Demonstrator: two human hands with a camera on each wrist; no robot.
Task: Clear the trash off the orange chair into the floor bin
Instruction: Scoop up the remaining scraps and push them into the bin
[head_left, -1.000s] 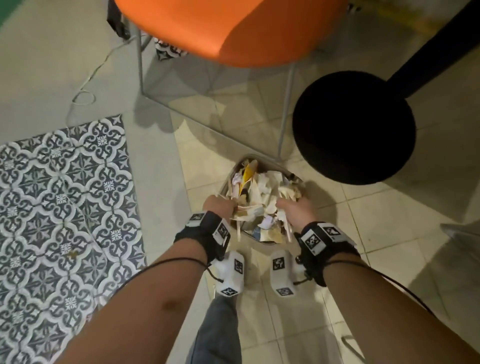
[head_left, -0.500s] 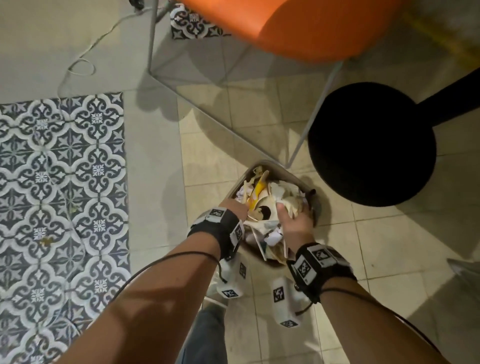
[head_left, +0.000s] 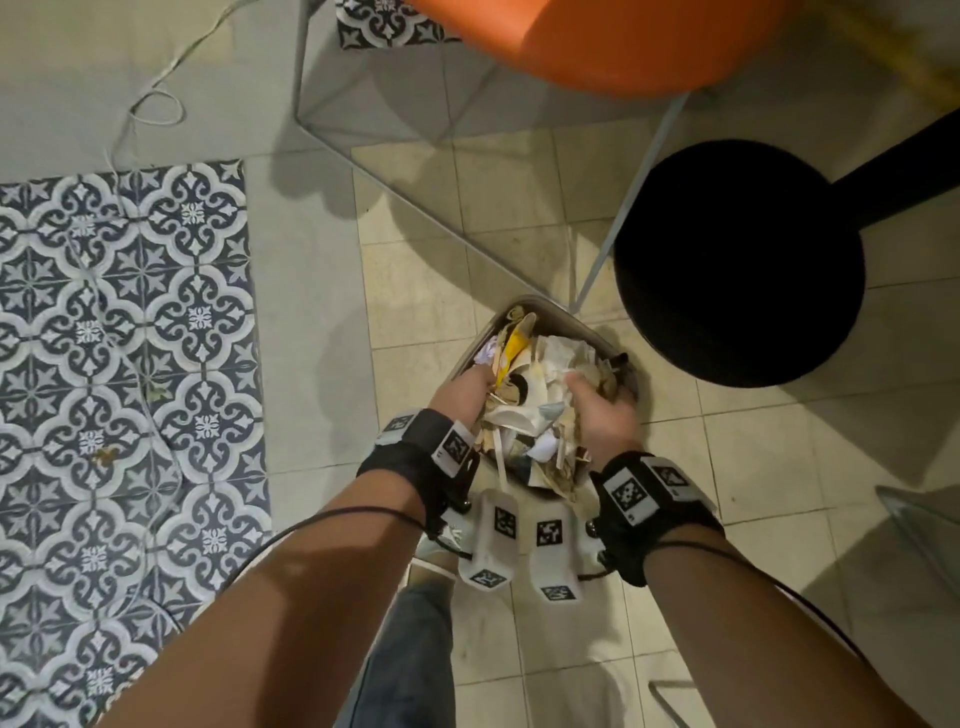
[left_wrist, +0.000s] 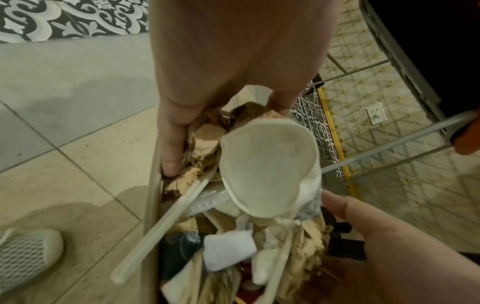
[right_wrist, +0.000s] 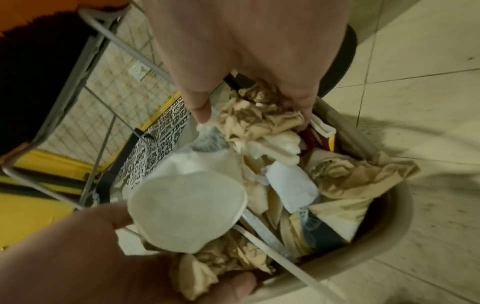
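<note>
Pressing trash (head_left: 524, 410) into floor bin (head_left: 602, 340), left hand (head_left: 460, 392) and right hand (head_left: 605, 421) gripping crumpled paper (both curled).

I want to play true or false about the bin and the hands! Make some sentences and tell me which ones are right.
1. The bin is piled high with paper trash. True.
2. Both hands are down at the bin. True: the left hand is at one side and the right hand at the other.
3. The bin stands on top of the orange chair. False: it stands on the tiled floor, in front of the chair.
4. The right hand is lifted high over the chair. False: its fingers curl into crumpled brown paper in the bin.
5. A white paper cup sits on the pile between the hands. True.
</note>
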